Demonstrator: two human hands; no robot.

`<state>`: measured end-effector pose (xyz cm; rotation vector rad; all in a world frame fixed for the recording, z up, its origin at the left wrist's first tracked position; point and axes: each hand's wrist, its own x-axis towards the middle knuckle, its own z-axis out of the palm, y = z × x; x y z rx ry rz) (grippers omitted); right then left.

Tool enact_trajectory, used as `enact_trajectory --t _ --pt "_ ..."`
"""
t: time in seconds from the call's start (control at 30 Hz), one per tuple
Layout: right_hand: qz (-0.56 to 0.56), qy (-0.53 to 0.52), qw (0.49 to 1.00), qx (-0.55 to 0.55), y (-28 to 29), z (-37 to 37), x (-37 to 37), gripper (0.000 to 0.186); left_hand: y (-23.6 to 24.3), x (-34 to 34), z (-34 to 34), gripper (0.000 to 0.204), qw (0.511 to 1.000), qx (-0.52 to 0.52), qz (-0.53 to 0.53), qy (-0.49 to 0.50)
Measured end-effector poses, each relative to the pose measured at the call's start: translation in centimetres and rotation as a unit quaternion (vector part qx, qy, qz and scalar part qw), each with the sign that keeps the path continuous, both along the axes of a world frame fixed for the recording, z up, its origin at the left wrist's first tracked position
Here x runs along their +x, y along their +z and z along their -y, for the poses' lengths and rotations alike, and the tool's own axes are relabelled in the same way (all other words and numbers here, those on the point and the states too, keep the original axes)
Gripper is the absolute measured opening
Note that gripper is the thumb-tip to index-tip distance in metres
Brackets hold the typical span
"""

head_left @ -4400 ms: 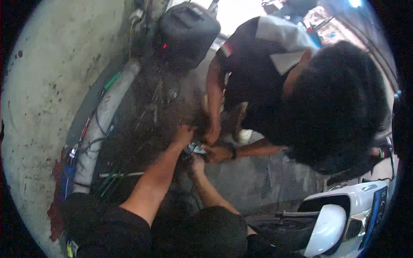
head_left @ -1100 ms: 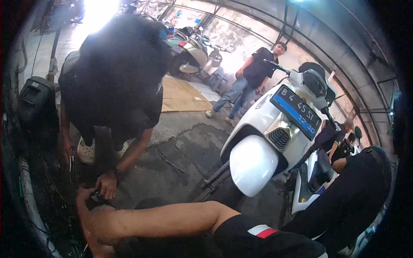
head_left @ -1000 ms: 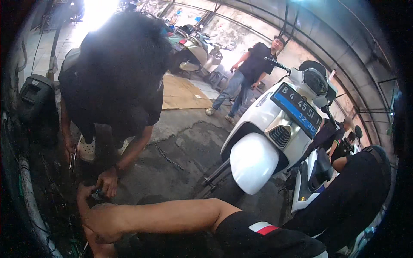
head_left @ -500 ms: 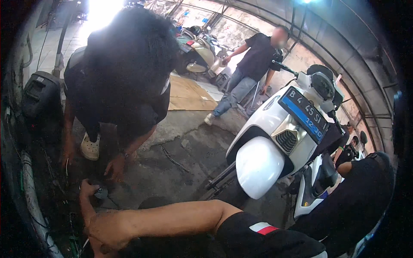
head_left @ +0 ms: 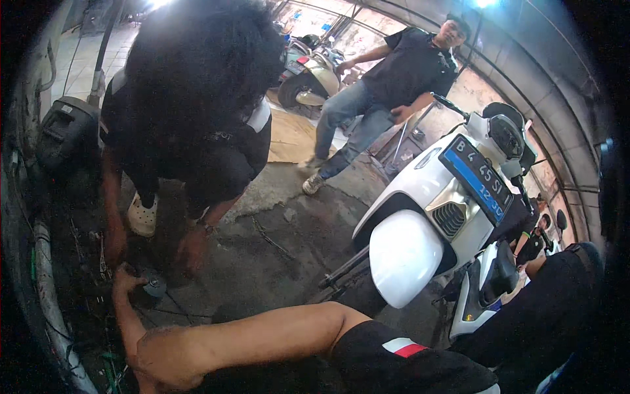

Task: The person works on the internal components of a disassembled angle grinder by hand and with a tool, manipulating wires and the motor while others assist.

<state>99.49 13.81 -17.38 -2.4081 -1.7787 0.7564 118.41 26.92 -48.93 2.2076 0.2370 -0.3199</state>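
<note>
At the lower left, my left hand is bent with its thumb reaching right. Its fingers are closed, but what they hold is small and dark against the floor. Just right of the thumb sits a rounded grey thing, its kind unclear. My right forearm crosses the lower middle from a black sleeve with a red and white patch. It ends beside my left forearm, where the fingers of my right hand are hidden. A crouching co-worker's hand is close above my left hand, with their other hand, blurred, to the right.
A white scooter stands at the right, with another white scooter behind it. One person stands beyond, near flat cardboard and a parked scooter. At the left are a black box and a pale pipe.
My left hand has shifted slightly up and left. The crouching co-worker's hand has come down closer to it. The standing person has moved nearer, and the scooters sit slightly farther right in view.
</note>
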Motion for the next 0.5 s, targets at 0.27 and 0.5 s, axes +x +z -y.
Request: enact_trajectory --t 0.27,0.5 --pt "0.022 0.006 1.000 0.009 0.0 0.2 0.2 0.031 1.0 0.0 0.3 0.085 0.996 -0.084 -0.040 0.014" --pt "0.082 0.003 0.997 -0.002 -0.4 0.0 -0.3 0.039 2.2 -0.1 0.6 0.078 0.995 -0.093 -0.031 0.018"
